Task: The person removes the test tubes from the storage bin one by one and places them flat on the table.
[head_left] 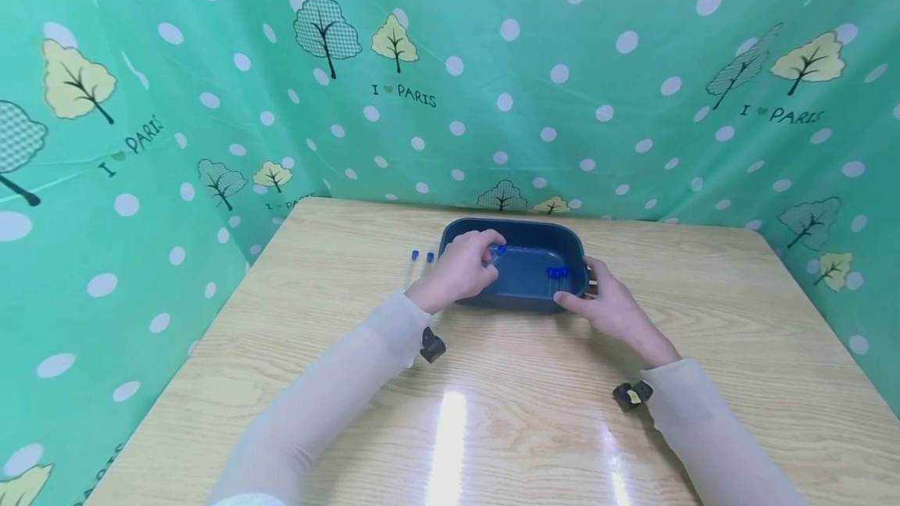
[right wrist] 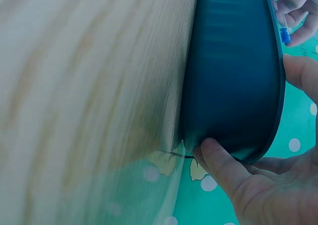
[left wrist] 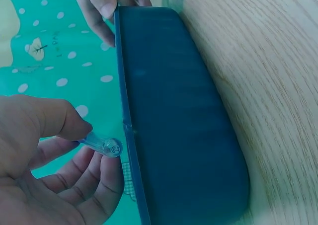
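A dark blue plastic basin stands on the table. My left hand is over its left half, pinching a clear test tube with a blue cap between thumb and fingers. The tube's rounded end faces the camera in the left wrist view, beside the basin's rim. At the right end, my right hand grips the basin, thumb at the near rim and fingers round the outer wall. Several blue-capped test tubes lie side by side inside, near the right end.
Two more blue-capped tubes, a left one and a right one, lie on the wooden table left of the basin. A green dotted curtain hangs behind and along the sides of the table.
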A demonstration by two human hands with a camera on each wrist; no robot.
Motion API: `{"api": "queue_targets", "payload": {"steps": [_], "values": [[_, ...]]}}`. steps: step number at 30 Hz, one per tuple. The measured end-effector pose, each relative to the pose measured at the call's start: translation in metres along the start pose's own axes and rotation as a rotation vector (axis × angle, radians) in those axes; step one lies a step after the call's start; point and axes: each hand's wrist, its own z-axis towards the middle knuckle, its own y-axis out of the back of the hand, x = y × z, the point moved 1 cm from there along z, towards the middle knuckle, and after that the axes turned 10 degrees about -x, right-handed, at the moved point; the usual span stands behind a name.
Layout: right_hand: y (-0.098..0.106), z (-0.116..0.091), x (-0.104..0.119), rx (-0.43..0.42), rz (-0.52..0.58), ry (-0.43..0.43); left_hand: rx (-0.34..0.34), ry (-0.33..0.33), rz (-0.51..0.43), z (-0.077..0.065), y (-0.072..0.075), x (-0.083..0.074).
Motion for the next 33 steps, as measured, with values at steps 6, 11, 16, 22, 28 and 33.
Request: {"api": "queue_targets", "payload": {"steps": [6,11,16,22,28,33], "values": [[0.000,0.000,0.000,-0.005,-0.004,0.005,-0.008,0.008,0.006,-0.003,0.003,0.004],[0.000,0.000,0.000,-0.006,-0.008,0.002,0.000,0.009,0.009,-0.006,0.006,0.007],[0.000,0.000,-0.001,-0.005,-0.004,0.004,-0.007,0.006,0.005,-0.007,0.006,0.009],[0.000,-0.001,-0.001,-0.003,-0.002,0.004,-0.026,-0.008,-0.008,-0.009,0.008,0.013],[0.000,0.000,-0.001,-0.003,-0.004,0.009,-0.021,0.007,-0.014,-0.011,0.013,0.017],[-0.001,0.000,-0.001,-0.005,-0.002,0.011,-0.029,0.026,-0.016,-0.013,0.016,0.020]]}}
